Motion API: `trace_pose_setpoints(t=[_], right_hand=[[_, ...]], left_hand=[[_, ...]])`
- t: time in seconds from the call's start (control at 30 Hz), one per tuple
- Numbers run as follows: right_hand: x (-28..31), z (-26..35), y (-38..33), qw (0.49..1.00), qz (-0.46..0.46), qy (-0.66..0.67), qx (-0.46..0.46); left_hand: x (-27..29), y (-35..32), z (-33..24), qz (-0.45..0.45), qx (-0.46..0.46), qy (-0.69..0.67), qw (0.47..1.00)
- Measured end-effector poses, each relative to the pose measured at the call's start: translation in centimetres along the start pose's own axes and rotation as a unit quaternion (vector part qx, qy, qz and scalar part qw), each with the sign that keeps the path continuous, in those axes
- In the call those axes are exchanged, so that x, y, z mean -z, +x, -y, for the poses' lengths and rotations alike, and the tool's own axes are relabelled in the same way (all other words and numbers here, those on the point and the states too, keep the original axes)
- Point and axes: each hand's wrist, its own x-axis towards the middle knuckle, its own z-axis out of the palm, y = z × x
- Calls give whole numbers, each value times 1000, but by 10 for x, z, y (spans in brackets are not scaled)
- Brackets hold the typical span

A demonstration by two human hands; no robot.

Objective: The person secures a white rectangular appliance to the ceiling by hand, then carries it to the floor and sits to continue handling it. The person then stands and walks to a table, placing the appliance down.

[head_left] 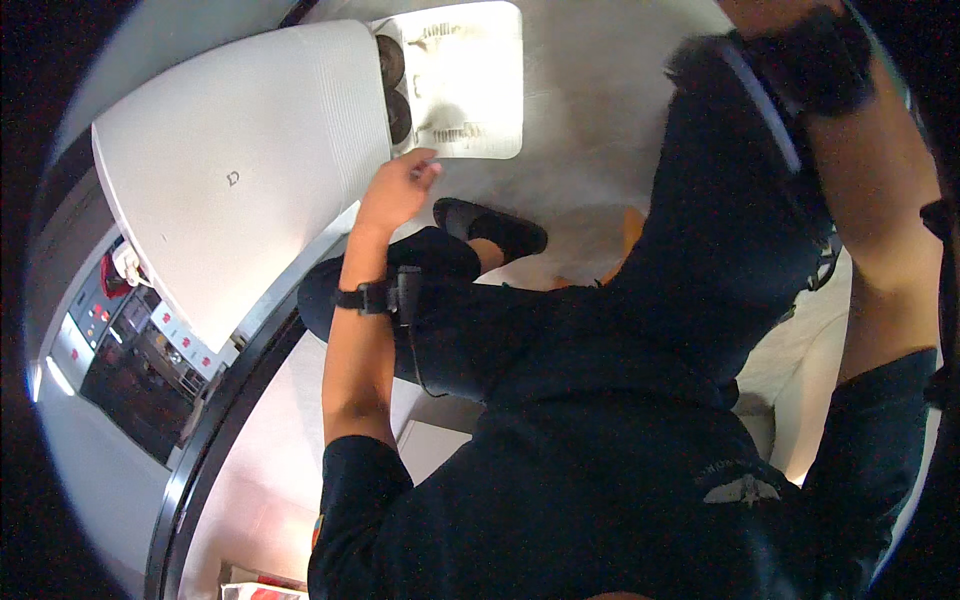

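At the upper left, a large white appliance housing [240,160] with rounded edges and a ribbed band lies on its side. A brightly lit white panel [465,80] adjoins its end, with two dark round parts [392,90] between them. My left hand [395,190] is beside the panel's near corner, fingers curled and thumb close to the fingertips; whether something small is between them is hidden. At the top right, my right hand [765,12] is mostly cut off by the picture's edge, above my raised knee. Its fingers do not show. Both wrists wear black straps.
My black shoe [490,228] rests on the pale grey floor [590,100] near the panel. An orange-brown object [630,232] sits partly behind my leg. A dark-edged frame [215,440] curves along the left. A red and white package [262,590] is at the lower left.
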Motion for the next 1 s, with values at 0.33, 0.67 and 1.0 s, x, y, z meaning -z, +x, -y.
trace_pose_setpoints(t=[0.33,0.67,1.0], right_hand=[[7,-19,46,948,37,-287,135],[12,-29,48,978,46,-173,111],[16,-46,51,994,32,-34,97]], left_hand=[[69,-102,13,-96,83,23,992],[78,-181,70,-237,167,33,956],[73,-194,79,-419,136,82,894]])
